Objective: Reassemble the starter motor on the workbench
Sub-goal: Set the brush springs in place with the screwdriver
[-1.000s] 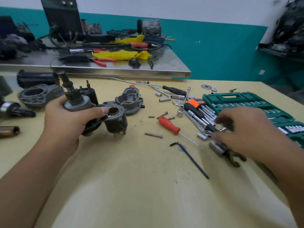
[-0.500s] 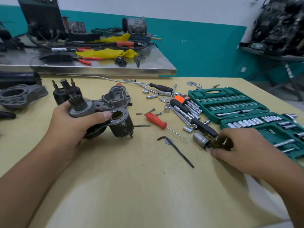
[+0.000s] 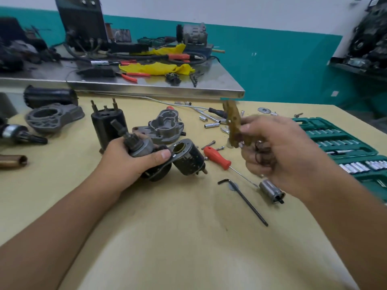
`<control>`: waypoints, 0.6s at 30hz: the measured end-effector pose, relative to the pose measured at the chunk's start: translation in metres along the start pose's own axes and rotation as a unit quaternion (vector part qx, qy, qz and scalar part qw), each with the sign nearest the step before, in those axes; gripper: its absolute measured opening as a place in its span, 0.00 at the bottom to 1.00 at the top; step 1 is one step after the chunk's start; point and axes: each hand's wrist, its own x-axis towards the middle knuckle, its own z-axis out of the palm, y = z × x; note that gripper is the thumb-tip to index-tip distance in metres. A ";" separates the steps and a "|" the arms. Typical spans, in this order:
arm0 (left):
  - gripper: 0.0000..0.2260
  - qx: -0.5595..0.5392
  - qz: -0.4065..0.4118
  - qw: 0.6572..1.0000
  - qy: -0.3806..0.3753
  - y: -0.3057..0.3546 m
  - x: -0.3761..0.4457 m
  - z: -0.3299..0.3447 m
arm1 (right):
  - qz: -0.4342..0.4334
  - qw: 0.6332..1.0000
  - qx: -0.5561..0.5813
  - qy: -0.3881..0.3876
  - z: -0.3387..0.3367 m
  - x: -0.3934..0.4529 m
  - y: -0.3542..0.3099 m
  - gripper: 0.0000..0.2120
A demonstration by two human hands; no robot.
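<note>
My left hand [image 3: 127, 162] grips a starter motor sub-assembly [image 3: 142, 143], a grey pinion shaft joined to a dark round body [image 3: 188, 158] with an open bore, tilted just above the bench. My right hand [image 3: 278, 151] is raised in the air and holds a brownish forked lever [image 3: 233, 126], blurred, with a dark ring or spring against its palm. A black cylindrical solenoid [image 3: 104, 122] with two studs stands upright behind my left hand. A grey cast end housing [image 3: 165, 127] lies behind the assembly.
A red-handled screwdriver [image 3: 217, 158], a black hex key [image 3: 245, 199] and a steel socket [image 3: 271, 191] lie under my right hand. A green socket case [image 3: 335, 139] sits at right. Another grey housing [image 3: 52, 117] and loose parts lie at left. A steel bench [image 3: 209, 88] stands behind.
My right hand has lifted the forked lever off the bench, leaving the steel socket lying there, and brought it up toward the middle. My left hand keeps its grip on the assembly.
</note>
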 end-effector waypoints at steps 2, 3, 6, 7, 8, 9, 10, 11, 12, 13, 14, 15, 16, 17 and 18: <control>0.21 0.002 -0.006 1.000 -0.005 0.000 0.002 -0.005 | 0.019 0.999 0.039 -0.027 0.021 0.020 -0.007 0.06; 0.22 0.000 -0.006 1.000 -0.010 0.000 0.002 -0.008 | 0.036 0.996 0.064 -0.043 0.029 0.029 -0.008 0.08; 0.23 -0.036 -0.007 0.998 -0.044 0.002 0.004 -0.020 | 0.081 0.981 0.150 -0.089 0.040 0.047 -0.003 0.13; 0.23 -0.046 -0.006 0.998 -0.053 0.003 0.005 -0.022 | 0.088 0.976 0.173 -0.099 0.040 0.050 0.001 0.15; 0.23 -0.052 -0.006 0.997 -0.056 0.004 0.005 -0.024 | 0.090 0.972 0.190 -0.106 0.039 0.052 0.007 0.16; 0.23 -0.056 -0.005 0.997 -0.056 0.005 0.006 -0.026 | 0.089 0.969 0.201 -0.111 0.036 0.054 0.013 0.17; 0.22 -0.058 -0.002 0.997 -0.056 0.006 0.007 -0.027 | 0.085 0.969 0.204 -0.113 0.033 0.055 0.018 0.18; 0.22 -0.059 0.003 0.997 -0.057 0.008 0.008 -0.027 | 0.082 0.970 0.199 -0.111 0.029 0.056 0.022 0.19; 0.21 -0.059 0.010 0.997 -0.054 0.010 0.008 -0.028 | 0.078 0.974 0.185 -0.104 0.025 0.056 0.025 0.18; 0.20 -0.059 0.020 0.997 -0.050 0.012 0.008 -0.029 | 0.075 0.979 0.162 -0.094 0.022 0.056 0.027 0.17; 0.19 -0.060 0.031 0.997 -0.047 0.014 0.008 -0.031 | 0.071 0.985 0.136 -0.083 0.019 0.058 0.029 0.15; 0.18 -0.060 0.042 0.996 -0.046 0.016 0.008 -0.033 | 0.067 0.989 0.111 -0.071 0.018 0.058 0.030 0.12; 0.17 -0.053 0.052 0.996 -0.046 0.018 0.007 -0.035 | 0.067 0.992 0.093 -0.060 0.017 0.059 0.031 0.08; 0.16 -0.036 0.062 0.996 -0.045 0.020 0.006 -0.036 | 0.069 0.993 0.077 -0.049 0.017 0.059 0.033 0.06; 0.15 -0.017 0.072 0.996 -0.046 0.021 0.006 -0.036 | 0.068 0.996 0.048 -0.034 0.017 0.059 0.034 0.07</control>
